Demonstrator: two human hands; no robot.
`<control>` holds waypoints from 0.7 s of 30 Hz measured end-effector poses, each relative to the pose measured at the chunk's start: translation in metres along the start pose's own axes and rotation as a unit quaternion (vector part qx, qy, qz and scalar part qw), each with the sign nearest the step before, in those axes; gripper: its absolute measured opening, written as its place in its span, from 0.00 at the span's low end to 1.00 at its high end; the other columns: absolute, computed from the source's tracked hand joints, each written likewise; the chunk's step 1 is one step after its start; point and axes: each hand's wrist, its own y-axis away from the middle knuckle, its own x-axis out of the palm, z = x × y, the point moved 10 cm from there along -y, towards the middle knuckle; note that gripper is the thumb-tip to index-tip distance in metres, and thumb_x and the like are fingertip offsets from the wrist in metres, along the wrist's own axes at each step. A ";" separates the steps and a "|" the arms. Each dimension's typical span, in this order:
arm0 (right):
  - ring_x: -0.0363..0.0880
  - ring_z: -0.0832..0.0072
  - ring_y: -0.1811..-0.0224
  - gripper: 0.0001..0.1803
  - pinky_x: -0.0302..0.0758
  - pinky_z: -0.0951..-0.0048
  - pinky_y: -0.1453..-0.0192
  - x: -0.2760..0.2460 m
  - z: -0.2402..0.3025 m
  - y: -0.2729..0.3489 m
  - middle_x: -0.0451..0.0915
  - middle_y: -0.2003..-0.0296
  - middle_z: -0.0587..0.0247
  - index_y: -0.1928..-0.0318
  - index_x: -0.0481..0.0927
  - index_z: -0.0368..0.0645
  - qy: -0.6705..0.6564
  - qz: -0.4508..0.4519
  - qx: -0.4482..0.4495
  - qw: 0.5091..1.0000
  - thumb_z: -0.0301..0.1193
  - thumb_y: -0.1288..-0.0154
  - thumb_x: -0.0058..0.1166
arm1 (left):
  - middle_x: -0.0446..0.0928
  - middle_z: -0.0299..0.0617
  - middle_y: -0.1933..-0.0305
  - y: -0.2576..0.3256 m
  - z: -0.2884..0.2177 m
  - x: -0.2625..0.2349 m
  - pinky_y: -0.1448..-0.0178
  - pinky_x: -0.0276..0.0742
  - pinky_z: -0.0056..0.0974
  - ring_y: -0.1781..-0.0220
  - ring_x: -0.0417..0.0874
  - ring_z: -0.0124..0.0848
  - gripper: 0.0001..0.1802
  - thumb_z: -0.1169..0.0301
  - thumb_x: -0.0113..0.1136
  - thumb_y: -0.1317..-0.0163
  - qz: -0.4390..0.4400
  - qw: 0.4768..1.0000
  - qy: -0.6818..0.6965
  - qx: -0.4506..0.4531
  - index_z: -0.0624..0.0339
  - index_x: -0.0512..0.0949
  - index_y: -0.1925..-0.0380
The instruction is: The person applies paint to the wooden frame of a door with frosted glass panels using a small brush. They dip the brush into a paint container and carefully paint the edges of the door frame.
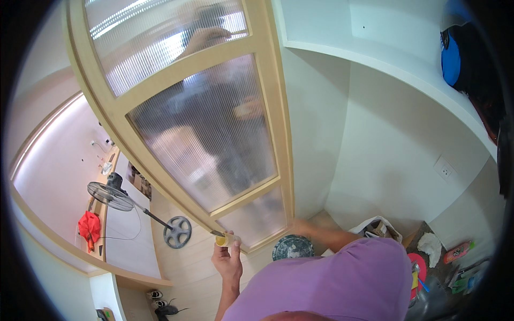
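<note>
A tall door with a pale wooden frame and ribbed glass panes stands upright in front of me. By its lower left edge, my left hand is closed round a roll of yellowish tape. A small dark blade-like piece sticks out beside the roll; its handle is hidden. My right hand is at the lower right edge of the door, smeared by motion. Its fingers do not show clearly, and I cannot tell whether it holds anything.
A round dark green-and-white mottled lid or tub sits on the floor below my right arm. A pedestal fan stands left, near a red bag. Shoes lie lower left. An open white bag and clutter fill the right corner, under a white shelf.
</note>
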 end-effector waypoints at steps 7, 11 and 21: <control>0.85 0.53 0.43 0.30 0.79 0.48 0.40 0.149 -0.083 0.172 0.86 0.44 0.45 0.42 0.85 0.36 0.014 0.403 0.240 0.883 0.50 0.29 0.60 | 0.85 0.51 0.41 0.014 0.003 -0.013 0.31 0.78 0.43 0.38 0.84 0.36 0.23 0.79 0.69 0.32 0.008 0.998 -0.068 0.001 0.70 0.78 0.38; 0.85 0.54 0.45 0.29 0.79 0.49 0.41 0.136 -0.065 0.183 0.86 0.45 0.47 0.43 0.86 0.36 -0.056 0.418 0.262 0.868 0.49 0.29 0.60 | 0.85 0.52 0.41 0.023 0.010 -0.014 0.30 0.77 0.43 0.37 0.84 0.37 0.22 0.81 0.69 0.33 0.013 0.999 -0.050 -0.015 0.70 0.79 0.40; 0.86 0.58 0.48 0.28 0.80 0.50 0.43 0.107 -0.053 0.192 0.88 0.49 0.49 0.45 0.87 0.34 -0.043 0.432 0.313 0.845 0.48 0.31 0.62 | 0.84 0.51 0.42 0.051 0.041 -0.028 0.28 0.74 0.43 0.37 0.83 0.38 0.22 0.82 0.69 0.35 -0.010 1.000 -0.021 -0.018 0.70 0.79 0.41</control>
